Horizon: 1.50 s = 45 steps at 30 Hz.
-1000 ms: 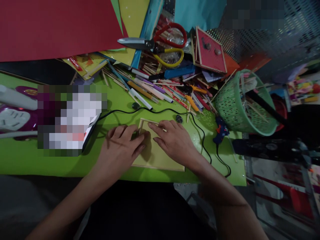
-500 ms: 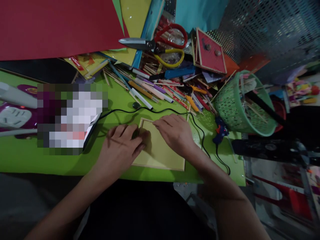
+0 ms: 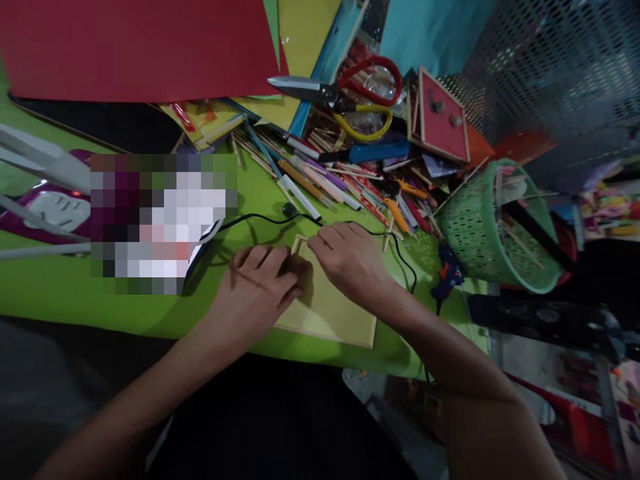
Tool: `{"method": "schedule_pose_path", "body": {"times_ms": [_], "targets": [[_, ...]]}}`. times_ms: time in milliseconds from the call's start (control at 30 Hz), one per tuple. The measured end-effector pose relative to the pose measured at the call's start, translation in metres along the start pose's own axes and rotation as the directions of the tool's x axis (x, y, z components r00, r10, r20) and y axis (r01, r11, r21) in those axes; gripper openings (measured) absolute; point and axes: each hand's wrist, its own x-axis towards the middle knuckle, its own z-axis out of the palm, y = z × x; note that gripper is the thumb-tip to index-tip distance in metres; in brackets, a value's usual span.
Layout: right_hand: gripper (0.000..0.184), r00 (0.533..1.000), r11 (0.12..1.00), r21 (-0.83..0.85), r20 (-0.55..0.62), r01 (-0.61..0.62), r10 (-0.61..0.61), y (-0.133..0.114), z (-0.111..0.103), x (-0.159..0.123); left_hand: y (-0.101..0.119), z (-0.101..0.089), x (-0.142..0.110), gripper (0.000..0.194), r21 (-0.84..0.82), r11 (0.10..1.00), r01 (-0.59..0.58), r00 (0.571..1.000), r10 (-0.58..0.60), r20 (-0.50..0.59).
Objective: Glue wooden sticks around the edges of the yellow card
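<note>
A pale yellow board (image 3: pixel 336 312) edged with thin wooden sticks lies flat near the front edge of the green table. My left hand (image 3: pixel 257 283) is at the board's left side, fingers curled over that edge and the thumb bent in over the surface. At the far edge, my right hand (image 3: pixel 353 259) has its fingers pressed together on a thin wooden stick (image 3: pixel 301 238) along the border. The fingertips hide most of that stick and the far corner is only partly visible.
A glue gun (image 3: pixel 447 272) and a green basket (image 3: pixel 493 233) stand to the right. Behind lie scissors (image 3: pixel 327 91), several pens (image 3: pixel 320 183) and loose sticks. A black cord (image 3: pixel 257 217) runs just beyond the board. A purple lamp-like device (image 3: pixel 55 210) sits left.
The camera view has shifted, so most things appear farther right. Both hands stay at the board with almost the same grip; the right fingers cover slightly more of the far edge.
</note>
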Motion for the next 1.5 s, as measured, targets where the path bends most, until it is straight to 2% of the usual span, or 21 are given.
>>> {"method": "schedule_pose_path", "body": {"times_ms": [200, 333, 500, 633, 767, 867, 933, 1000, 1133, 1200, 1267, 1400, 1467, 1500], "targets": [[0.026, 0.998, 0.998, -0.023, 0.009, -0.059, 0.060, -0.004, 0.007, 0.005, -0.001, 0.002, 0.000, 0.008, 0.006, 1.000, -0.011, 1.000, 0.011, -0.017], [0.026, 0.988, 0.991, 0.013, 0.075, -0.133, 0.132, -0.001, 0.010, 0.005, -0.001, 0.003, 0.000, 0.013, 0.008, 1.000, -0.017, 0.999, 0.018, -0.045], [0.023, 0.971, 0.972, 0.118, 0.152, -0.202, 0.183, 0.006, 0.004, 0.003, -0.002, 0.002, 0.000, 0.019, 0.016, 0.999, -0.037, 0.997, 0.038, -0.067], [0.024, 0.969, 0.956, 0.192, 0.153, -0.223, 0.195, 0.005, 0.001, 0.000, -0.002, 0.001, 0.000, 0.019, 0.016, 0.999, -0.047, 0.997, 0.048, -0.068], [0.020, 0.965, 0.944, 0.228, 0.159, -0.240, 0.207, 0.000, 0.003, -0.002, -0.001, -0.001, 0.000, 0.016, 0.009, 1.000, -0.026, 1.000, 0.026, -0.016], [0.017, 0.970, 0.920, 0.319, 0.152, -0.229, 0.189, 0.000, 0.003, -0.005, 0.000, -0.002, 0.000, 0.017, 0.000, 1.000, -0.020, 1.000, 0.020, -0.012], [0.013, 0.973, 0.870, 0.435, 0.110, -0.232, 0.205, 0.003, 0.000, -0.011, 0.000, -0.001, 0.000, 0.015, -0.010, 1.000, -0.016, 1.000, 0.016, -0.013], [0.010, 0.965, 0.780, 0.577, 0.059, -0.241, 0.254, 0.009, -0.004, -0.018, 0.000, -0.001, 0.000, 0.014, -0.019, 1.000, -0.006, 1.000, 0.006, -0.009], [0.011, 0.921, 0.514, 0.815, 0.061, -0.269, 0.385, 0.017, -0.011, -0.037, -0.001, -0.002, 0.000, 0.021, -0.012, 1.000, -0.006, 1.000, 0.006, 0.002], [0.012, 0.897, 0.387, 0.880, 0.090, -0.275, 0.432, 0.018, -0.013, -0.045, -0.001, -0.002, 0.001, 0.023, -0.004, 1.000, -0.010, 1.000, 0.010, -0.005], [0.012, 0.883, 0.296, 0.920, 0.099, -0.257, 0.459, 0.018, -0.016, -0.051, -0.001, -0.002, 0.001, 0.024, 0.004, 1.000, -0.010, 1.000, 0.010, -0.009], [0.011, 0.872, 0.206, 0.957, 0.084, -0.205, 0.481, 0.016, -0.020, -0.058, 0.000, -0.003, 0.002, 0.029, 0.027, 1.000, 0.000, 1.000, 0.000, 0.015], [0.007, 0.867, 0.226, 0.952, 0.071, -0.206, 0.493, 0.016, -0.020, -0.059, 0.000, -0.003, 0.002, 0.029, 0.040, 0.999, 0.003, 1.000, -0.004, 0.026], [0.009, 0.870, 0.265, 0.941, 0.058, -0.212, 0.490, 0.016, -0.019, -0.059, 0.000, -0.003, 0.002, 0.028, 0.045, 0.999, -0.003, 1.000, 0.002, 0.025]]}}
